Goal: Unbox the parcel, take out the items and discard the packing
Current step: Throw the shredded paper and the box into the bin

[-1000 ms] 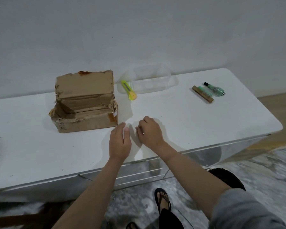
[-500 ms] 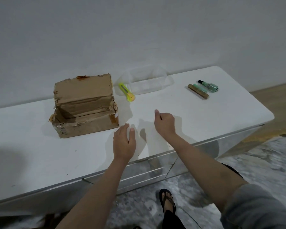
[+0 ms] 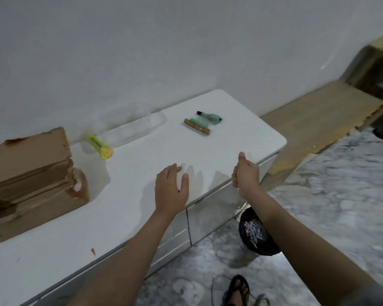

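The torn cardboard parcel box (image 3: 31, 173) stands open at the left of the white table (image 3: 230, 138). Taken-out items lie at the far right: a brown bar with a green piece (image 3: 197, 127) and a small green bottle (image 3: 210, 116). Clear plastic packing (image 3: 131, 127) lies by the wall. My left hand (image 3: 170, 191) hovers flat and open over the table's front. My right hand (image 3: 245, 173) is at the front edge, thumb up and fingers curled inward; whether it holds anything is hidden. It is above a black bin (image 3: 254, 236).
A yellow-green utility knife (image 3: 100, 146) lies between the box and the plastic. A small brown scrap (image 3: 93, 251) sits near the front edge. The bin holds shredded paper. My sandalled foot (image 3: 237, 290) and a cable are on the marble floor. A wooden step (image 3: 318, 115) is at right.
My right hand lifted from beside the left hand and moved right to the table's front edge above the bin. My view swung right. The left hand stayed near the same spot.
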A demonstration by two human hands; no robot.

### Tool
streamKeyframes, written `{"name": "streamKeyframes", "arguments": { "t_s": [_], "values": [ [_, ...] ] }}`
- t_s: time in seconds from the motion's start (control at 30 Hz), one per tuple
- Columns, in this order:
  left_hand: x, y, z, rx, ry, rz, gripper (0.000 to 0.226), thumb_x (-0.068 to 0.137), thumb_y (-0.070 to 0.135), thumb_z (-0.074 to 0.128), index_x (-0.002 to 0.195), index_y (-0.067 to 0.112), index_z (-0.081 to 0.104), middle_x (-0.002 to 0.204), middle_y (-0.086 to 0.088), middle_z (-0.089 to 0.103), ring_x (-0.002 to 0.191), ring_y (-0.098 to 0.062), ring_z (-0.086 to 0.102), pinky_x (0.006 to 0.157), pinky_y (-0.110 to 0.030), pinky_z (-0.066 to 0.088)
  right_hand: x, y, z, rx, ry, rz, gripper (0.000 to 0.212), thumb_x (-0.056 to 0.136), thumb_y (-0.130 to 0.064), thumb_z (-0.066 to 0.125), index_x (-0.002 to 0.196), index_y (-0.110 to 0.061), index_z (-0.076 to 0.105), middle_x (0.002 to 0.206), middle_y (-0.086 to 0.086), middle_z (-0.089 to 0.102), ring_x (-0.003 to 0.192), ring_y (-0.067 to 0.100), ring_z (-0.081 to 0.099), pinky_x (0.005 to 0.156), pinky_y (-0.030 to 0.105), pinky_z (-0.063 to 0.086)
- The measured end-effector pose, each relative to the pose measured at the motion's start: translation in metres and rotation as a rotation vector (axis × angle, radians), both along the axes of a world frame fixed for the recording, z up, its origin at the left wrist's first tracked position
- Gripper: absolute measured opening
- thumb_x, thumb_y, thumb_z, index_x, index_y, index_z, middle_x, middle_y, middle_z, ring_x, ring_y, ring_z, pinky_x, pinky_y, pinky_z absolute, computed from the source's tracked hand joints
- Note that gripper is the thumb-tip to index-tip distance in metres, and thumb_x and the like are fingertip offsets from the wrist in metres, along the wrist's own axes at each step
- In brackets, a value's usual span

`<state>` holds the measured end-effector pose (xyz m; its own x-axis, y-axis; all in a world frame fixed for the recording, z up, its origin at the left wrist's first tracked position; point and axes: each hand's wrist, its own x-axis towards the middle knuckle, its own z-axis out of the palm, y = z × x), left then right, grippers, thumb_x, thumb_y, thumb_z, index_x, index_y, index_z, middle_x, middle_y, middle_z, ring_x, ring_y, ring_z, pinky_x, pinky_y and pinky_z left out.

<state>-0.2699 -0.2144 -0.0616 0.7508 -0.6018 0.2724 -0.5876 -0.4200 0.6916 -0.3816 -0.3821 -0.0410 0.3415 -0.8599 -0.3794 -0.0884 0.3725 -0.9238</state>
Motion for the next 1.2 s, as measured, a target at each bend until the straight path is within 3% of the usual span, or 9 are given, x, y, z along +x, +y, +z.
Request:
{"name": "streamKeyframes", "arguments": {
  "t_s": [0.13,0.33,0.43,0.53,0.8,0.97,1.07,1.13,1.2],
  "values": [
    [-0.021,-0.084,0.001,0.034,-0.047,-0.136,0.049,0.087,0.042,0.041,0.111,0.004,0.062,0.114,-0.011,0.064,0.112,-0.028,0.055,0.099,-0.036,0.039,-0.058,-0.058,-0.03,0.087,0.091,-0.166,0.049,0.099,-0.035,0.042,0.056,-0.016,0.029,0.04,-0.001,0.026,0.035,0.014,0.022,0.042,0.018,0.018],
    [-0.049,-0.205,-0.012,0.248,-0.135,-0.295,0.051,0.083,0.043,0.043,0.114,0.008,0.061,0.126,-0.013,0.058,0.118,-0.032,0.053,0.102,-0.052,0.037,-0.128,-0.138,-0.096,0.055,0.355,-0.283,0.051,0.093,-0.039,0.047,0.05,-0.017,0.031,0.05,0.004,0.032,0.047,0.018,0.031,0.052,0.032,0.027],
    [-0.048,-0.224,-0.019,0.309,-0.206,-0.307,0.05,0.081,0.044,0.044,0.112,0.008,0.06,0.125,-0.014,0.055,0.114,-0.035,0.053,0.096,-0.048,0.04,-0.148,-0.164,-0.126,0.029,0.469,-0.296,0.053,0.096,-0.032,0.045,0.05,-0.015,0.026,0.049,0.003,0.025,0.046,0.02,0.026,0.052,0.032,0.023],
    [-0.048,-0.227,-0.022,0.314,-0.24,-0.294,0.045,0.083,0.042,0.047,0.113,0.01,0.057,0.126,-0.012,0.052,0.112,-0.032,0.05,0.095,-0.043,0.04,-0.162,-0.183,-0.166,0.081,0.558,-0.326,0.055,0.097,-0.035,0.044,0.049,-0.01,0.032,0.049,0.005,0.035,0.047,0.021,0.034,0.049,0.03,0.027],
    [-0.055,-0.233,-0.019,0.317,-0.228,-0.276,0.047,0.084,0.038,0.048,0.119,0.007,0.054,0.129,-0.013,0.047,0.12,-0.027,0.042,0.101,-0.035,0.03,-0.184,-0.207,-0.249,0.222,0.682,-0.327,0.058,0.098,-0.044,0.037,0.051,-0.011,0.037,0.052,0.004,0.04,0.053,0.021,0.041,0.053,0.031,0.032],
    [-0.053,-0.233,-0.023,0.34,-0.223,-0.302,0.052,0.085,0.043,0.045,0.119,0.005,0.053,0.13,-0.015,0.049,0.123,-0.029,0.042,0.1,-0.017,0.019,-0.188,-0.209,-0.273,0.363,0.669,-0.26,0.052,0.098,-0.047,0.033,0.084,-0.001,0.052,0.077,0.01,0.053,0.077,0.029,0.052,0.077,0.041,0.046],
    [-0.054,-0.234,-0.023,0.331,-0.227,-0.314,0.052,0.085,0.042,0.044,0.118,0.003,0.054,0.128,-0.018,0.05,0.123,-0.029,0.042,0.101,-0.014,0.018,-0.189,-0.208,-0.275,0.425,0.601,-0.229,0.064,0.098,-0.051,0.029,0.115,0.005,0.054,0.084,0.015,0.055,0.074,0.028,0.053,0.075,0.042,0.045],
    [-0.055,-0.234,-0.023,0.325,-0.224,-0.318,0.052,0.085,0.042,0.045,0.117,0.002,0.055,0.128,-0.018,0.051,0.123,-0.028,0.043,0.101,-0.015,0.017,-0.191,-0.211,-0.269,0.488,0.538,-0.217,0.068,0.097,-0.055,0.021,0.135,-0.004,0.046,0.113,0.018,0.059,0.099,0.031,0.057,0.089,0.043,0.044],
    [-0.055,-0.234,-0.023,0.318,-0.223,-0.317,0.052,0.085,0.042,0.045,0.116,0.002,0.055,0.127,-0.018,0.051,0.123,-0.027,0.043,0.102,-0.013,0.016,-0.193,-0.214,-0.263,0.605,0.366,-0.258,0.072,0.096,-0.06,0.018,0.146,-0.01,0.032,0.146,0.015,0.041,0.13,0.032,0.043,0.109,0.046,0.034]
  ]
}}
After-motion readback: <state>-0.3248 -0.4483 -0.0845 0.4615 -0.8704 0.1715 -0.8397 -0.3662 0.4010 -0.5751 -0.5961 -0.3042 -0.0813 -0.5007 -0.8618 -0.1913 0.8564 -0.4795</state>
